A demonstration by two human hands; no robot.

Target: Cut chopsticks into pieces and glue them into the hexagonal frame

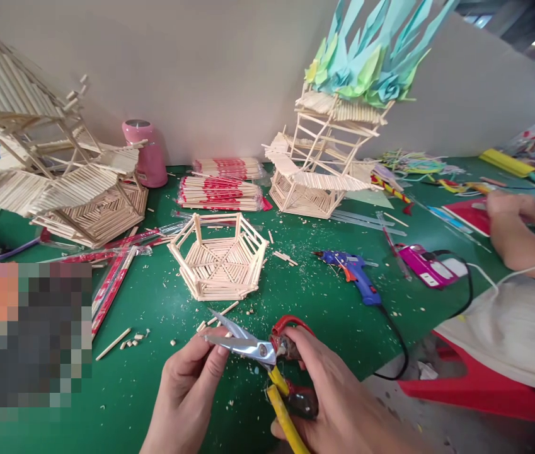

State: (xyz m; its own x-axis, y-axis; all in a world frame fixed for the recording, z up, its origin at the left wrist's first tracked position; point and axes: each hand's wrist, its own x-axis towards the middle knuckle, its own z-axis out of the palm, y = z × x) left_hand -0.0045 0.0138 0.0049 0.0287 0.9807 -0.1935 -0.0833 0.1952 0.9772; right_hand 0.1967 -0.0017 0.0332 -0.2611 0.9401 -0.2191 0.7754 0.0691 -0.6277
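My right hand (324,384) grips a pair of scissors (248,347) with silver blades and red and yellow handles. The blades are parted and point left toward my left hand (191,378). Its thumb and fingers are pinched together at the blades, on a short wooden stick (228,335) that is mostly hidden. Just beyond, thin sticks (222,313) show behind the blades. Farther back stands a polygonal stick frame (220,291) with a radiating floor and low railings.
A blue glue gun (350,271) lies right, its cord running off the table edge. Stick towers stand left (69,183) and back (314,183), beside packs of sticks (222,192) and a pink bottle (147,154). Offcuts litter the green table (154,284). Another person's arm (513,233) rests at right.
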